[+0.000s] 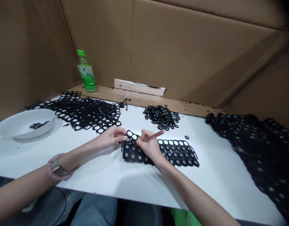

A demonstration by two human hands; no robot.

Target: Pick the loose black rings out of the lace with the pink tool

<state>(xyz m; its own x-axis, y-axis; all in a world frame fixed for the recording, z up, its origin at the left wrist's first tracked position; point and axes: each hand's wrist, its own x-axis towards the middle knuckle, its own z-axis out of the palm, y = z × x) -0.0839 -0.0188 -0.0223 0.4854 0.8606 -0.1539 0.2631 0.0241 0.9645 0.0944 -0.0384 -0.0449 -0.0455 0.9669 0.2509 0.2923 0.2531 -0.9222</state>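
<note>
the black sheet (179,153) lies flat on the white table (217,175), right in front of the person, its long axis running from left to right, across the body. the left hand (112,136) is at its far left corner, thumb and finger closed in a pinch on the edge, so nearly all of the sheet stretches away to the right of that grip. the right hand (151,148) is closed round a slim reddish tool (155,136) like a pen, its fingers at the sheet's far edge, just beside the left ones; the handle slants up to the right, and the tip is hidden from me. of the two, the right hand is nearer the sheet's middle, and it covers part of it.

the sheet looks rubbery and matt, rows of round discs with pale centres, with thin, empty loops along the far edge. one loose ring (187,137) sits just beyond it. farther back is a pile of small rings (160,116), and to the left a tangled, lacy web (80,110) full of round holes. a smooth white bowl (33,133) holds a few dark scraps. on the right is a big, dark, speckled heap (259,150). a shiny green bottle (88,77) stands against dull brown cardboard (182,53).
</note>
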